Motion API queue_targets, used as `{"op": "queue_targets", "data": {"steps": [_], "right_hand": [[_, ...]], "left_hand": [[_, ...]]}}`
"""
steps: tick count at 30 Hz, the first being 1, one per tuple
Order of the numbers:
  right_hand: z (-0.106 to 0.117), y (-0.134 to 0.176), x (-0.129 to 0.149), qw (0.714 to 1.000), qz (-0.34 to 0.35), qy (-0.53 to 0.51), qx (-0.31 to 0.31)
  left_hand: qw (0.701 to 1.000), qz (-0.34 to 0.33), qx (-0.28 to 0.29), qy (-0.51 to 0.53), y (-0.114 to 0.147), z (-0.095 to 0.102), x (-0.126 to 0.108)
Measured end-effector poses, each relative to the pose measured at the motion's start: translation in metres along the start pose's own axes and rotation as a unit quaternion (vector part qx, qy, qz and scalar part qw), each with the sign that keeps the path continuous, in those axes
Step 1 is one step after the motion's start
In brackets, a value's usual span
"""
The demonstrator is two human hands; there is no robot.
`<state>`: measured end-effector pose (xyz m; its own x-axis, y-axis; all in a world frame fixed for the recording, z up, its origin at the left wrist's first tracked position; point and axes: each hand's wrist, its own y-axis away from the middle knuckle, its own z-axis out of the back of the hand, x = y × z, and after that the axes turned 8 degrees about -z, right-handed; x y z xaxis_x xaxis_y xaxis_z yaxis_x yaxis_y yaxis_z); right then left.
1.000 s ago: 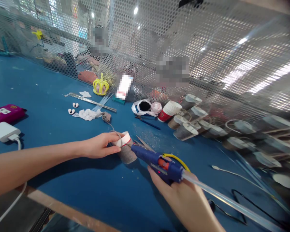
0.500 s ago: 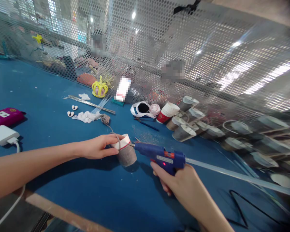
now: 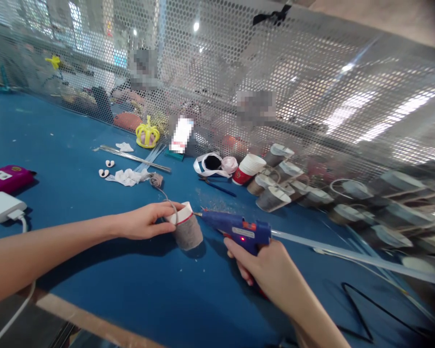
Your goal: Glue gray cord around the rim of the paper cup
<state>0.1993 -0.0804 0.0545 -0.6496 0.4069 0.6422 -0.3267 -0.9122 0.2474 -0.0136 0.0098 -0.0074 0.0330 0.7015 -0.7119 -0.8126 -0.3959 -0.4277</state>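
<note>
My left hand point(image 3: 150, 220) is closed on the rim of a paper cup point(image 3: 188, 233) that is wrapped in grey cloth. The cup lies tilted, its white rim and a thin red line showing. A grey cord point(image 3: 168, 199) runs from under my left fingers to a small roll point(image 3: 155, 180) on the table. In my right hand point(image 3: 264, 263) is a blue glue gun point(image 3: 235, 226) with a small red light lit. Its metal nozzle points left, close to the cup's rim; whether it touches I cannot tell. A long clear glue stick point(image 3: 322, 246) sticks out of its back.
Several grey-wrapped cups point(image 3: 273, 198) crowd the right side, by a stack of red-and-white paper cups point(image 3: 249, 169). Pliers point(image 3: 217, 185), white ribbon point(image 3: 199, 166) and a yellow crown point(image 3: 147, 134) lie along the perforated screen point(image 3: 210, 72). A magenta power strip point(image 3: 10, 178) is at left, a black cable point(image 3: 358, 309) at right.
The glue gun's nozzle has drawn slightly away from the cup's rim, and the gun has tilted a little. My left hand stays on the cup. The whole view has shifted slightly.
</note>
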Motion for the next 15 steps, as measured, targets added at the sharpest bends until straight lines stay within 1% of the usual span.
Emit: {"op": "queue_targets", "data": {"steps": [2,4,6,8,12,14,15], "right_hand": [[-0.001,0.004,-0.002,1.000,0.003,0.010,-0.001],[-0.001,0.006,-0.005,0.999,0.023,0.029,0.001],[0.000,0.006,-0.008,0.996,0.066,0.053,-0.001],[0.001,0.007,-0.010,0.990,0.116,0.077,-0.017],[-0.001,0.010,-0.011,0.962,0.234,0.122,-0.066],[-0.004,0.011,-0.011,0.955,0.261,0.120,-0.072],[-0.006,0.012,-0.011,0.957,0.258,0.113,-0.072]], "left_hand": [[1.000,0.006,-0.007,0.001,0.000,-0.001,0.000],[1.000,0.014,-0.014,-0.001,-0.001,-0.002,0.000],[1.000,0.021,-0.021,-0.004,-0.001,-0.003,0.000],[0.999,0.026,-0.026,-0.008,-0.002,-0.004,0.000],[0.999,0.032,-0.033,-0.008,-0.002,-0.004,0.000],[0.999,0.033,-0.036,-0.004,-0.002,-0.005,0.000],[0.999,0.032,-0.037,-0.002,-0.001,-0.005,0.001]]}}
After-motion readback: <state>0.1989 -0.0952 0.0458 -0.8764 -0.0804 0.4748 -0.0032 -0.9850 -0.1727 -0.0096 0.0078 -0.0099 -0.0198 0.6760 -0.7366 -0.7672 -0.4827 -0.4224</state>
